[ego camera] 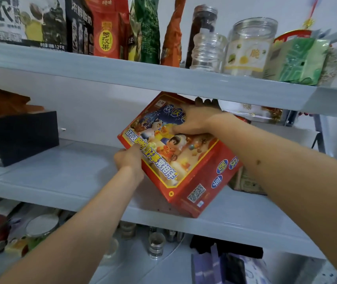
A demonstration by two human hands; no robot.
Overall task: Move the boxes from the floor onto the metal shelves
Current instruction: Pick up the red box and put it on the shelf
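A red box (pixel 186 160) with cartoon children and blue lettering stands tilted on the middle metal shelf (pixel 65 173), one lower corner resting near the shelf's front edge. My left hand (pixel 129 158) grips the box's left edge from below. My right hand (pixel 196 119) lies over its upper right part, fingers curled behind the top edge. The box's top corner reaches close under the upper shelf (pixel 122 76).
A black box (pixel 25 138) stands at the left of the middle shelf, with packets to the box's right (pixel 245 181). Bags (pixel 106 25), a bottle and clear jars (pixel 249 48) fill the upper shelf. Jars and cans (pixel 155 244) stand on the lower shelf.
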